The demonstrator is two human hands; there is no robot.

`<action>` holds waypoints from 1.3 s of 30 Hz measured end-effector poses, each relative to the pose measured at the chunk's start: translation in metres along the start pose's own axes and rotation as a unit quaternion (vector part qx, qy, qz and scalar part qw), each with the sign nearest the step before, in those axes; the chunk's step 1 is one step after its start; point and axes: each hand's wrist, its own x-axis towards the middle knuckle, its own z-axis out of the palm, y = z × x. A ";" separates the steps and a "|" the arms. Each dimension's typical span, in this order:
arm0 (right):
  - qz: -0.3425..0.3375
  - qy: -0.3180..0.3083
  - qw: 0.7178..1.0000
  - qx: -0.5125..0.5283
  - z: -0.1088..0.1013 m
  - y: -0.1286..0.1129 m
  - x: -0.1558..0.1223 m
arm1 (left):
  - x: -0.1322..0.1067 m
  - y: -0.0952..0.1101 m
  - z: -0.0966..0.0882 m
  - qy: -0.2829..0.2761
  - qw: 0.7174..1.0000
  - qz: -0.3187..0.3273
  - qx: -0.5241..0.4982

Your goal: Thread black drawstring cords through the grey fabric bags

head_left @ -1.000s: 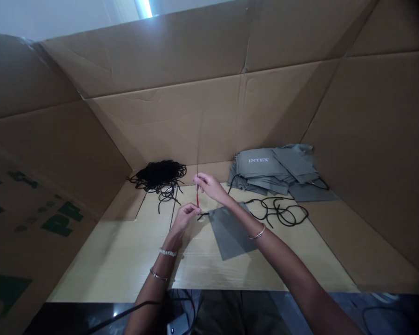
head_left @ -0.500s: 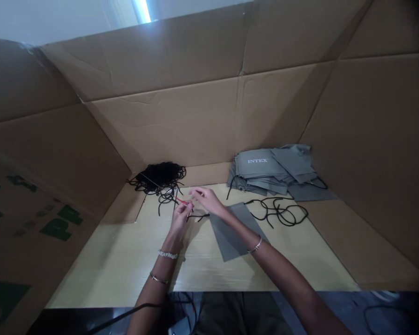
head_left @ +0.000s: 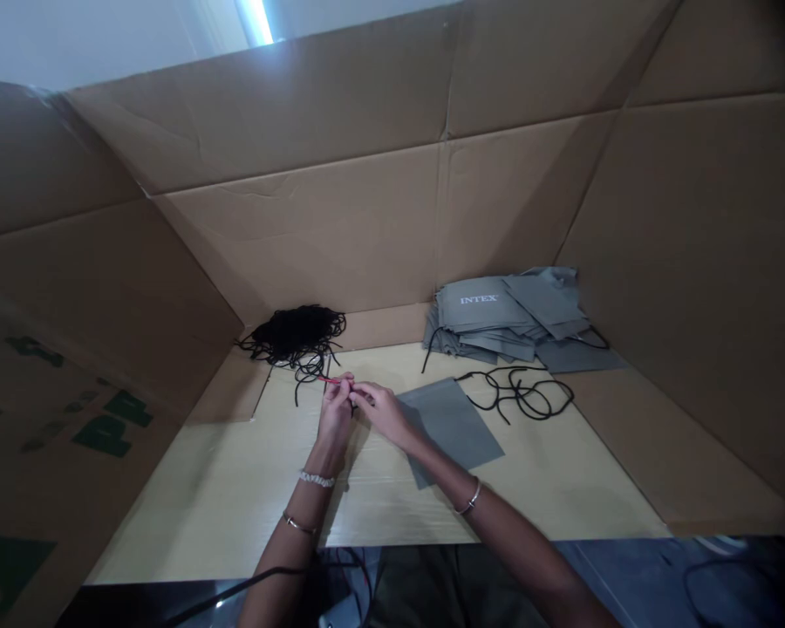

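Note:
My left hand (head_left: pixel 335 412) and my right hand (head_left: pixel 380 413) meet at the fingertips above the pale cardboard base (head_left: pixel 222 497). A thin red piece (head_left: pixel 330 380) sticks out to the left from my left fingers, which are closed on it. My right fingertips press against the left ones, and whatever lies between them is hidden. Beyond the hands lies a black cord tangle (head_left: pixel 294 336). A flat grey fabric bag (head_left: pixel 448 426) lies to the right of my right hand, beside a loose black cord (head_left: pixel 523 392).
A stack of grey INTEX bags (head_left: pixel 490 314) stands at the back right. Brown cardboard walls (head_left: pixel 301 235) surround the base, and the left panel has green print (head_left: pixel 108 433). A black cable (head_left: pixel 235 589) runs along the bottom, near the front edge.
My right hand has come down and left to meet my left hand. The red piece now points left from my left fingers, and the short cord under my hands is hidden.

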 end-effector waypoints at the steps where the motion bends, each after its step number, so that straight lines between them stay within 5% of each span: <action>1: 0.001 -0.003 1.000 0.012 0.000 0.001 0.001 | 0.000 0.001 0.001 -0.001 1.000 0.000 -0.006; 16: 0.019 -0.071 0.985 0.156 -0.001 0.018 0.005 | -0.003 0.010 0.005 -0.030 0.999 0.002 -0.022; 28: 0.003 -0.052 0.991 0.124 -0.017 0.016 0.003 | 0.003 -0.002 -0.002 0.005 0.999 -0.001 0.045; 39: -0.011 0.000 0.999 0.037 -0.024 0.010 -0.002 | 0.003 -0.002 -0.001 -0.034 0.988 0.012 0.147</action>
